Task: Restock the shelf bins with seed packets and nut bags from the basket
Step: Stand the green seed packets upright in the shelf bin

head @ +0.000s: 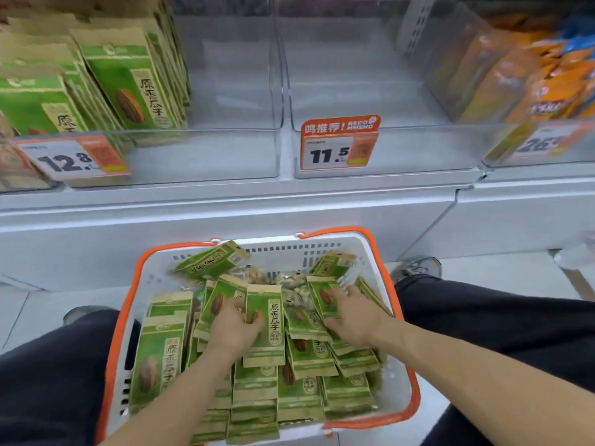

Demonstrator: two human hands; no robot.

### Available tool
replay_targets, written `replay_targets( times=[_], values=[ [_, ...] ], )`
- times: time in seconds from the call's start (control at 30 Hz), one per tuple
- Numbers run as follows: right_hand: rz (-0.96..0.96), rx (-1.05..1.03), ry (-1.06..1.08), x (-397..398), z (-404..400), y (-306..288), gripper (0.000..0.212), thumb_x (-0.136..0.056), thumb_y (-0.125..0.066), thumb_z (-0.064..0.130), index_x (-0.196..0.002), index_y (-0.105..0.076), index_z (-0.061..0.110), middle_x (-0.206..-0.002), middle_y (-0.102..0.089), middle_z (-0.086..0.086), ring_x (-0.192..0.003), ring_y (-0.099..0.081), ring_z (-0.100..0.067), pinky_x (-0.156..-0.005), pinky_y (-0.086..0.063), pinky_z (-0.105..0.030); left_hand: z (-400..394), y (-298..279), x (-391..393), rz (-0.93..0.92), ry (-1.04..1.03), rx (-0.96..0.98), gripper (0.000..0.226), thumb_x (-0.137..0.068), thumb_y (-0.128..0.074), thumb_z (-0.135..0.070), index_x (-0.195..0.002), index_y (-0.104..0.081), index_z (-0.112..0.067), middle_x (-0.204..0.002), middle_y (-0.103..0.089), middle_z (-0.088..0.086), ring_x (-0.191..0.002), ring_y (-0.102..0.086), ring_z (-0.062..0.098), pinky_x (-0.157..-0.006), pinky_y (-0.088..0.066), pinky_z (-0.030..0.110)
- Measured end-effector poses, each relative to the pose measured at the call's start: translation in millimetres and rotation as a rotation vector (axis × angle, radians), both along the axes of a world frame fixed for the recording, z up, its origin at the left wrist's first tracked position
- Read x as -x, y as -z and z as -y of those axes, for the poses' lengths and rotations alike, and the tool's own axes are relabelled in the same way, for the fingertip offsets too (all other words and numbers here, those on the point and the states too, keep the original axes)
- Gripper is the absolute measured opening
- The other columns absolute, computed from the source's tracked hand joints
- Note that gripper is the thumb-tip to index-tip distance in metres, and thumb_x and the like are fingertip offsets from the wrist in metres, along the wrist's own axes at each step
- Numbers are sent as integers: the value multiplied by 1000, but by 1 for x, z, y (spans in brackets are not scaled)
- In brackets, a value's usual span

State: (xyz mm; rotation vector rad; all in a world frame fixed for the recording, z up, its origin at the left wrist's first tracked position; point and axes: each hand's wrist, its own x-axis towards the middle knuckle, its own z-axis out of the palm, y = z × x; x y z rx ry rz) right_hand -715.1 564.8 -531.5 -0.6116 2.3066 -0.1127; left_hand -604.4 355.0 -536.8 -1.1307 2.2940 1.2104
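A white basket (283, 249) with orange handles sits on the floor between my knees, full of green and tan seed packets (159, 355). A few clear nut bags (289, 281) show near its far end. My left hand (233, 329) grips an upright seed packet (265, 326) in the middle of the pile. My right hand (354, 313) reaches into the right side, its fingers spread over another seed packet (323, 300). Above, the left clear bin (206, 156) holds a standing row of the same seed packets (128, 85).
The middle clear bin (418, 149) with an 11.5 price tag (338, 146) holds nothing. The right bin (502, 91) holds orange snack bags. A 12.8 price tag (74, 159) hangs on the left bin. My shoes (415, 268) rest on the tiled floor beside the basket.
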Motion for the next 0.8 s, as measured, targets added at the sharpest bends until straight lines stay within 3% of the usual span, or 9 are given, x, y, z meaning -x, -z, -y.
replay_targets(
  times=[0.07, 0.13, 0.2, 0.27, 0.3, 0.47, 0.6, 0.73, 0.8],
  values=[
    [-24, -26, 23, -1, 0, 5, 60, -102, -44, 44, -147, -28, 7, -155, -24, -28, -136, -42, -41, -110, -40, -44, 0, 1, 0, 2, -46, -38, 56, -88, -73, -21, -134, -48, -4, -81, -54, -7, -71, -52, 4, -64, -42, 24],
    [-34, -16, 32, -3, 3, 8, 57, -101, -45, 45, -144, -32, 10, -146, -38, -26, -125, -51, -39, -104, -45, -44, 0, 1, -3, 28, -36, -55, 48, -88, -72, -18, -129, -55, 1, -75, -55, -6, -66, -50, 1, -60, -41, 20],
    [-37, -10, 20, -3, 7, 10, 56, -99, -50, 47, -140, -38, 11, -129, -57, -18, -113, -59, -35, -96, -50, -42, 3, 2, -6, 51, -43, -77, 53, -85, -75, -19, -130, -55, 2, -76, -60, -2, -69, -55, 5, -69, -47, 23],
    [-49, -2, 20, -3, 10, 9, 58, -95, -56, 48, -138, -42, 12, -118, -66, -11, -107, -63, -31, -93, -53, -41, 8, 1, -7, 49, -73, -111, 54, -81, -80, -19, -126, -58, 1, -81, -63, 1, -75, -60, 12, -79, -52, 30],
    [-54, 3, 26, -3, 11, 8, 58, -93, -59, 48, -137, -44, 13, -116, -68, -9, -105, -64, -30, -91, -54, -41, 10, 1, -8, 41, -84, -118, 50, -79, -82, -20, -120, -61, -1, -82, -62, 1, -77, -60, 15, -77, -51, 30],
    [-19, 17, 87, -4, 20, 1, 61, -83, -68, 42, -134, -48, 15, -112, -68, -3, -98, -66, -23, -87, -57, -35, 10, -4, -7, -67, -106, -204, 40, -79, -81, -20, -109, -56, -13, -101, -67, 5, -97, -64, 22, -73, -45, 27],
    [88, 91, 181, -12, 24, -7, 75, -76, -77, 37, -140, -42, 15, -121, -62, -2, -101, -64, -18, -89, -54, -28, 7, -14, -2, -189, -198, -221, 34, -84, -76, -17, -109, -54, -12, -92, -72, 7, -87, -68, 20, -73, -50, 30],
    [165, 122, 177, -26, 31, -15, 89, -71, -80, 44, -144, -37, 17, -130, -55, -2, -111, -58, -20, -95, -51, -29, 2, -28, 0, -268, -272, -267, 7, -93, -66, -14, -99, -64, -13, -90, -69, -3, -81, -62, 5, -62, -41, 16],
    [196, 102, 178, -34, 34, -15, 94, -68, -81, 46, -145, -35, 18, -134, -48, -4, -117, -52, -22, -102, -47, -31, 1, -30, 0, -273, -262, -276, 4, -94, -63, -11, -93, -67, -14, -87, -70, -4, -79, -63, 4, -65, -44, 17]
  ],
)
